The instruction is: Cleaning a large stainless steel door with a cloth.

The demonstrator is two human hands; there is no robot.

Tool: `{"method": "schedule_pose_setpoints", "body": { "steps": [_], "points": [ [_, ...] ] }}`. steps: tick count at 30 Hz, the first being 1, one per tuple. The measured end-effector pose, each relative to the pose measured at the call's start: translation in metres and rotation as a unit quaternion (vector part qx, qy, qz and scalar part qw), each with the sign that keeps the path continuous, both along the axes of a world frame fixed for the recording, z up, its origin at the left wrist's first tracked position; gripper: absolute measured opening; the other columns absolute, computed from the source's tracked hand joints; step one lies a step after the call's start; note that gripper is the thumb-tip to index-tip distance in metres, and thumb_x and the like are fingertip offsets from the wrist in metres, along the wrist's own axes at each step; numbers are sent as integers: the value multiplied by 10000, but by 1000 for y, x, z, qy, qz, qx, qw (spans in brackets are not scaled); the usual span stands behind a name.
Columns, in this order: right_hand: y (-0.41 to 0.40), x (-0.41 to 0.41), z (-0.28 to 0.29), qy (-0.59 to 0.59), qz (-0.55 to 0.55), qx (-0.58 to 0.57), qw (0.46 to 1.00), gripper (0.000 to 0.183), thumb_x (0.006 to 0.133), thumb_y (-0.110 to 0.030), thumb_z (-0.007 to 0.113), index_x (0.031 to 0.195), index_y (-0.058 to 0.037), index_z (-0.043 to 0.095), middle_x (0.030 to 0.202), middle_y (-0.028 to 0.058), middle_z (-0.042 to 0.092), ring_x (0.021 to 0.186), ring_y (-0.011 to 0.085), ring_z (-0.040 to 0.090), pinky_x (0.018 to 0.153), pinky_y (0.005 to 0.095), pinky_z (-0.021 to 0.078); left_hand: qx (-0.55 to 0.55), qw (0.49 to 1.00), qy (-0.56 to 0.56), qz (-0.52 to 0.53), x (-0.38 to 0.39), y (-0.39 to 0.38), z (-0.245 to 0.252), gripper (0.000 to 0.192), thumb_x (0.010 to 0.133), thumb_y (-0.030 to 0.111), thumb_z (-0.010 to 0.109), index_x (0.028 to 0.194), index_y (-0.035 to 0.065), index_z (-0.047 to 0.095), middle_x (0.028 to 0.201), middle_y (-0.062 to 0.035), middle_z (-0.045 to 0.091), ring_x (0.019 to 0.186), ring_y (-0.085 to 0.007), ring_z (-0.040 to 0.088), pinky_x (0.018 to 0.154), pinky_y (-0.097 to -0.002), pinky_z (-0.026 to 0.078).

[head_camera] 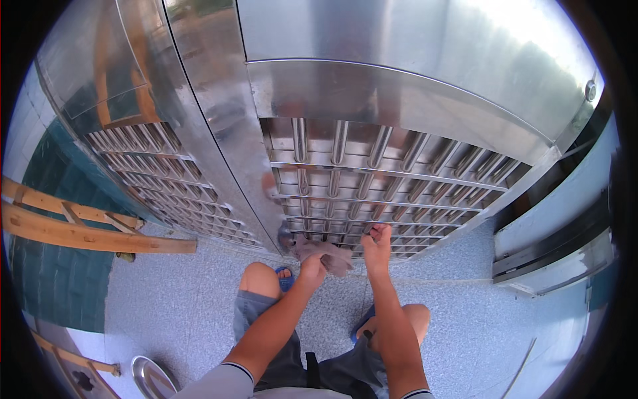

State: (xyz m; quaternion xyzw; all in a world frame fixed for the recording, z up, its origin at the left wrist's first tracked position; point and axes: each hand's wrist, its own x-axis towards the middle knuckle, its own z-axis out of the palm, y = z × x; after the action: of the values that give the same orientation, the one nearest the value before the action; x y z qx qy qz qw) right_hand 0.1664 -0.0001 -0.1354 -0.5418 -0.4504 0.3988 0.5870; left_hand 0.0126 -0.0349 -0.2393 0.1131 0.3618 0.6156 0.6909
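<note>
A tall stainless steel door [319, 90] with a lower grille of metal bars and crosspieces [389, 173] stands before me. My left hand [313, 268] is closed on a crumpled greyish-pink cloth [335, 255], which lies against the low left part of the grille. Bent fingers of my right hand [378, 239] touch or nearly touch a low crosspiece of the grille, to the right of the cloth. Whether those fingers grip the metal cannot be told.
A second metal grille [174, 184] stands on the left. Beside it a wooden ladder-like frame [99, 234] reaches over the speckled floor [149, 289]. A round metal basin [153, 377] sits at the lower left. A thin rod [519, 368] lies at the lower right.
</note>
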Motion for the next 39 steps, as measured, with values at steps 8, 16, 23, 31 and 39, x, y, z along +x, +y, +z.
{"method": "schedule_pose_setpoints", "body": {
  "steps": [8, 16, 23, 31, 39],
  "points": [
    [0, 15, -3, 31, -5, -25, 999, 350, 713, 43, 538, 1037, -46, 442, 1014, 70, 480, 933, 168, 473, 724, 280, 452, 21, 965, -207, -159, 29, -29, 80, 277, 879, 110, 534, 1149, 55, 510, 1132, -70, 582, 1073, -206, 560, 926, -347, 451],
    [-7, 20, -3, 21, -3, -38, 999, 397, 739, 12, 576, 1119, -24, 467, 1102, 103, 528, 1026, 208, 511, 890, 318, 411, -21, 998, -9, -50, 30, -34, 53, 284, 854, 71, 559, 1133, 37, 517, 1049, -62, 598, 949, -187, 591, 848, -340, 474],
    [-9, 12, -3, 7, 14, -32, 999, 462, 706, 37, 557, 1147, -66, 462, 1161, 83, 488, 1076, 214, 472, 875, 335, 416, 52, 917, 393, -30, 15, -9, -7, 244, 837, 185, 594, 1013, 17, 608, 944, -106, 633, 855, -184, 618, 700, -316, 492],
    [-11, 21, -3, 10, 17, -31, 999, 452, 710, 33, 556, 1140, -69, 464, 1163, 74, 487, 1075, 213, 473, 848, 335, 428, -47, 610, 763, -207, 25, -9, 10, 338, 777, 305, 534, 820, 4, 683, 804, -231, 647, 758, -390, 626, 719, -431, 502],
    [-9, 15, 0, -3, 1, -54, 999, 433, 718, 14, 558, 1126, -55, 430, 1149, 90, 461, 1077, 217, 454, 832, 338, 429, 47, 963, 237, -122, 15, -7, 25, 269, 786, 69, 603, 1048, 12, 592, 1036, -105, 622, 985, -226, 592, 842, -349, 468]
  ]
}}
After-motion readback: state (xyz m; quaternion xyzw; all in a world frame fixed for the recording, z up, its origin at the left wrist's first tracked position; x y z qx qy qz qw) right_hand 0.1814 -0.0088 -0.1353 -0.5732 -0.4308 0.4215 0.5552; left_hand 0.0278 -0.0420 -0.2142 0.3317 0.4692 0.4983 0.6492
